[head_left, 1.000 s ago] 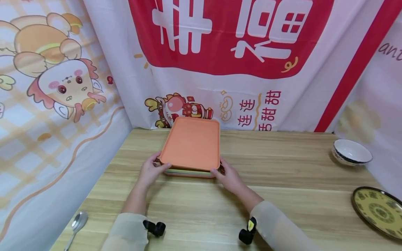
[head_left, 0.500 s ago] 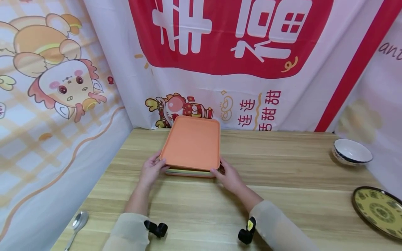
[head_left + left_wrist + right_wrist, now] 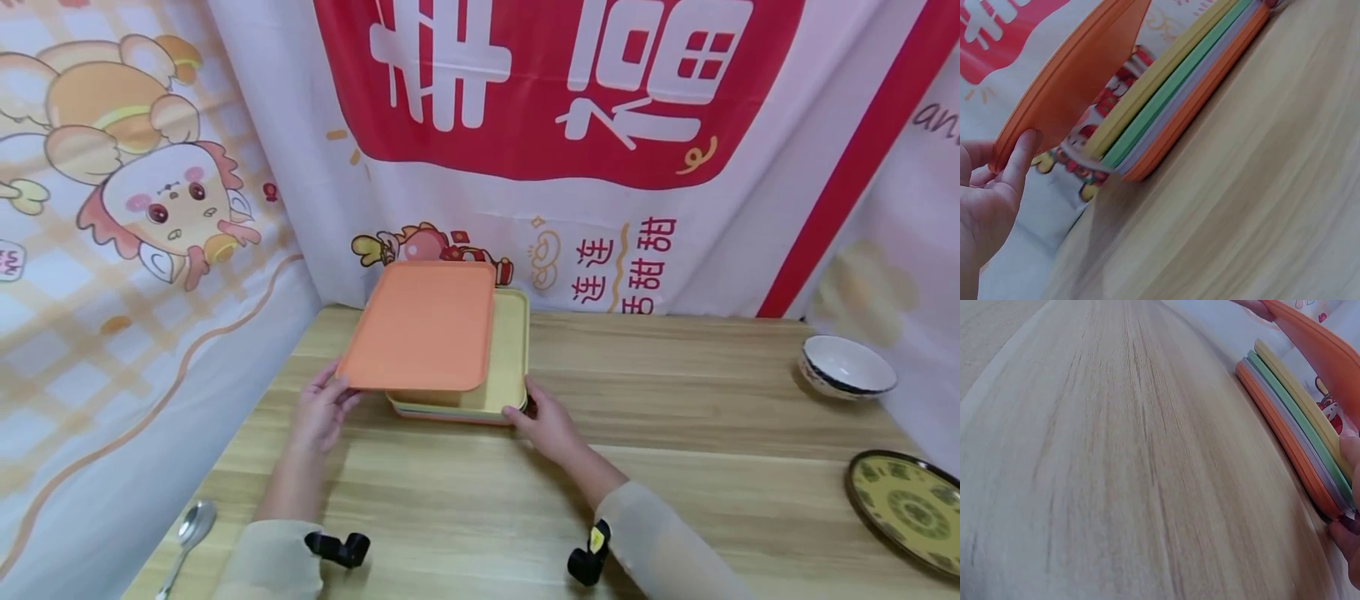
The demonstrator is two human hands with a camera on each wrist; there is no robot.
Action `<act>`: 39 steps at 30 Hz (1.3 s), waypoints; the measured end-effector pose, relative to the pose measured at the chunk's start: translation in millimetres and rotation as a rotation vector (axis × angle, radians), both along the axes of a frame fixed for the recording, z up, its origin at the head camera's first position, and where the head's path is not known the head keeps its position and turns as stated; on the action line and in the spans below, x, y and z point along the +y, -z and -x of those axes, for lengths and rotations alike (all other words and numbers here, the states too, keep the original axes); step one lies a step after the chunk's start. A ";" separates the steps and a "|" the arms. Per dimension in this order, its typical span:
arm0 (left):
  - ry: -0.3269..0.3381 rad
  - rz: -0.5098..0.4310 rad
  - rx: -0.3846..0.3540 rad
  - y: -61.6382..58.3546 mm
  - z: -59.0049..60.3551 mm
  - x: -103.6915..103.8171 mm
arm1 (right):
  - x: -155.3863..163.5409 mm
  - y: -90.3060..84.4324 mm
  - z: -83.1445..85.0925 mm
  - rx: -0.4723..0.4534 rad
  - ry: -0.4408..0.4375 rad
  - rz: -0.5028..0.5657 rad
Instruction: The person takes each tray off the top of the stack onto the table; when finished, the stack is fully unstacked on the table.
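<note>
My left hand (image 3: 318, 412) pinches the near left corner of an orange tray (image 3: 423, 329), thumb on top and fingers below. That tray is raised over a stack of trays and shifted to its left. On the stack's top lies a yellow tray (image 3: 510, 350). Beneath it the left wrist view shows the edges of a green tray (image 3: 1147, 117), a pale purple one and another orange tray (image 3: 1285, 440) on the table. My right hand (image 3: 551, 425) grips the stack's near right corner, thumb against the yellow tray and a finger low by the bottom tray.
A patterned white bowl (image 3: 847, 367) stands at the table's far right. Nearer on the right is a dark-rimmed, yellow-green plate (image 3: 911, 504). A metal spoon (image 3: 187, 537) lies near the left edge. Printed cloth (image 3: 697, 242) hangs behind the wooden table (image 3: 675, 500).
My left hand has lifted the orange tray off the stack and moved it left, uncovering the yellow tray. My right hand has stayed at the stack's corner.
</note>
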State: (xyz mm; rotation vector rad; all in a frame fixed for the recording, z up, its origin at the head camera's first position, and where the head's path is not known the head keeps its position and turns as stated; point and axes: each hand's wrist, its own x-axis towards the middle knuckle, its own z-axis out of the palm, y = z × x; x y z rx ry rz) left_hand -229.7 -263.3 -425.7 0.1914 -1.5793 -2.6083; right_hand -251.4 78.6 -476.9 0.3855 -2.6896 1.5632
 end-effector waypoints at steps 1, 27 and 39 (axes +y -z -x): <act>-0.008 -0.014 0.016 -1.7 -2.4 -6.7 | 0.2 -0.2 0.2 0.005 0.002 -0.005; -0.173 -0.068 -0.028 -5.5 -42.1 -138.5 | -0.4 -4.0 -1.4 0.002 0.022 -0.092; -0.290 0.126 -0.362 14.0 -27.1 -147.9 | -0.2 -4.7 -1.0 -0.011 0.020 -0.084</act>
